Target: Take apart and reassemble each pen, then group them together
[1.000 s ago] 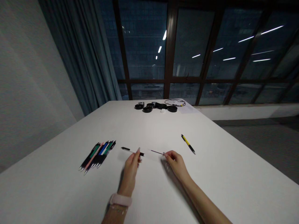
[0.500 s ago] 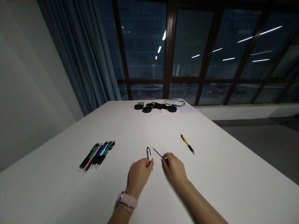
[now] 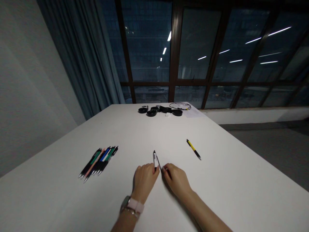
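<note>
My left hand [image 3: 145,178] is closed around a white and black pen [image 3: 154,157], whose black push-button end points away from me. Right beside that pen lies a thin dark pen refill [image 3: 158,161], slanting toward the fingertips of my right hand [image 3: 175,176]. Those fingers are pinched at its near end. Whether the refill touches the pen I cannot tell. Most of the pen's lower part is hidden by my left fingers. My left wrist carries a watch with a pink strap [image 3: 135,205].
Several pens [image 3: 98,162] lie side by side on the left of the white table [image 3: 135,135]. A yellow and black pen [image 3: 193,149] lies to the right. At the far end are black round objects [image 3: 151,113], a dark cable [image 3: 180,106] and paper [image 3: 193,113].
My right hand has moved left, toward my left hand. The refill has swung from a wide slant to nearly alongside the pen. The pen has shifted slightly right and stands straighter.
</note>
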`<state>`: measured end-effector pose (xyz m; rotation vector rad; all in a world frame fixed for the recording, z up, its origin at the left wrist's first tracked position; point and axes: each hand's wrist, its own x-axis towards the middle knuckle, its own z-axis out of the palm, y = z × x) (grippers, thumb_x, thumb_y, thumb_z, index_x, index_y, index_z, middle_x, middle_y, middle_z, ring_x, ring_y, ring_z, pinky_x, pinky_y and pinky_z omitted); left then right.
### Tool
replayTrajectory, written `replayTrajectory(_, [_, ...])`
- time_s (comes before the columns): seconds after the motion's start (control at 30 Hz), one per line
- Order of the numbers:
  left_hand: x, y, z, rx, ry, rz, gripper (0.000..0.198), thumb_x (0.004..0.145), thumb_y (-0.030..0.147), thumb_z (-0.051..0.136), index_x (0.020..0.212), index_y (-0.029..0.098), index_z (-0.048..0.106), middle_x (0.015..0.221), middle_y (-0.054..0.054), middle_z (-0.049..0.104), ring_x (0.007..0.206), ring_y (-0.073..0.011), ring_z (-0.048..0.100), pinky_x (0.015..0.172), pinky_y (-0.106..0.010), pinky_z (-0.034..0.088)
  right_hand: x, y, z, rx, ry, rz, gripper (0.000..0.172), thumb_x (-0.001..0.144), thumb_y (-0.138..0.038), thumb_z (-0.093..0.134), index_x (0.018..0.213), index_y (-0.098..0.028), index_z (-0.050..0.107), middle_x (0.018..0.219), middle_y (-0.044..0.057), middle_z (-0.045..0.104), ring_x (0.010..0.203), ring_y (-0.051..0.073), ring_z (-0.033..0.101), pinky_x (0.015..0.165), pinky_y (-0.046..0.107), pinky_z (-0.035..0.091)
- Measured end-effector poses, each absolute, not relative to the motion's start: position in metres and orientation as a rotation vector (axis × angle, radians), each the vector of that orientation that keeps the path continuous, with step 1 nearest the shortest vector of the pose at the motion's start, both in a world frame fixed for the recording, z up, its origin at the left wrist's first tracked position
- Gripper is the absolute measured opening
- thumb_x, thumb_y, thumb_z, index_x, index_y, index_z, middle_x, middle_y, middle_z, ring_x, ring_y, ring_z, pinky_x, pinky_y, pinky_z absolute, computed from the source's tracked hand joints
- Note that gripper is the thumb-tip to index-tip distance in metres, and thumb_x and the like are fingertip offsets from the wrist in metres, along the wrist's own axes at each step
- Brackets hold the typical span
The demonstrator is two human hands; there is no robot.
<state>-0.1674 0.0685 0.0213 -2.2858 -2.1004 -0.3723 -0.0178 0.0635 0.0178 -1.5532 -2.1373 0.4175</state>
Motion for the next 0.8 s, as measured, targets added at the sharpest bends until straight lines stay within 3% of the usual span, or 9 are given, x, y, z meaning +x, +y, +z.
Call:
replayTrajectory(0.3, [-0.168,0.07,0.019,-2.273,-2.072,-0.359,0.044,0.095,0.041,0.036,0.071,0.018,0.064,0.073,-0.007,0.071,0.068,-0.0201,0.064,0.066,-0.033,0.031,-0.018,0.064,0.021,-1.559,-2.067,0.492,0.027,0.096,-0.024,0.037,0.089,-0.019,0.062,0.084,0.005,0.07,0.077,0.019,0.065,0.067,0.025,0.04])
replayTrajectory(0.5, [-0.168,0.069,0.021,-2.29,-2.068,-0.376,0.049,0.098,0.041,0.03,0.071,0.018,0.064,0.073,-0.007,0.071,0.069,-0.0202,0.064,0.067,-0.034,0.031,-0.016,0.07,0.015,-1.542,-1.923,0.443,0.024,0.092,-0.018,0.042,0.112,-0.015,0.055,0.102,0.01,0.068,0.094,0.022,0.062,0.08,0.028,0.043])
replayTrajectory(0.7, [-0.176,0.069,0.027,-2.265,-2.082,-0.431,0.048,0.099,0.037,0.027,0.071,0.019,0.063,0.074,-0.006,0.071,0.071,-0.0205,0.065,0.068,-0.033,0.032,-0.017,0.073,0.017,-1.555,-1.956,0.446,0.008,0.087,-0.017,0.051,0.091,-0.019,0.057,0.085,0.005,0.067,0.079,0.02,0.061,0.07,0.027,0.043])
replayTrajectory(0.8, [-0.186,0.069,0.031,-2.202,-2.121,-0.47,0.045,0.098,0.035,0.03,0.07,0.02,0.062,0.074,-0.006,0.071,0.07,-0.0199,0.064,0.068,-0.032,0.032,-0.015,0.076,0.018,-1.574,-1.976,0.404,0.008,0.087,-0.017,0.052,0.082,-0.02,0.058,0.08,0.004,0.066,0.076,0.019,0.061,0.068,0.026,0.042])
